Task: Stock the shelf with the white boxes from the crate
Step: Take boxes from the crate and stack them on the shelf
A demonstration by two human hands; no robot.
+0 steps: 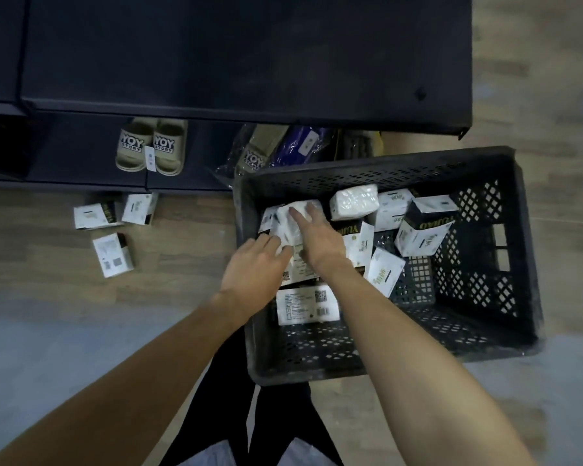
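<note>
A dark perforated crate [478, 334] stands on the floor and holds several white boxes with black and gold bands. Both my hands reach into its left side. My right hand [317, 237] lies on top of a white box [288, 227] with the fingers stretched over it. My left hand [256, 267] touches the near left edge of the same box, its fingertips curled against the side. Another white box [354, 201] lies behind, and one with a barcode label [305, 306] lies near my wrists. The dark shelf [216, 55] fills the top of the view.
Three white boxes [113, 253] lie on the wooden floor left of the crate. A pair of beige slippers [152, 148] sits on the lower shelf, with bagged slippers [260, 149] and a blue packet [300, 142] beside them. My dark trouser legs show below.
</note>
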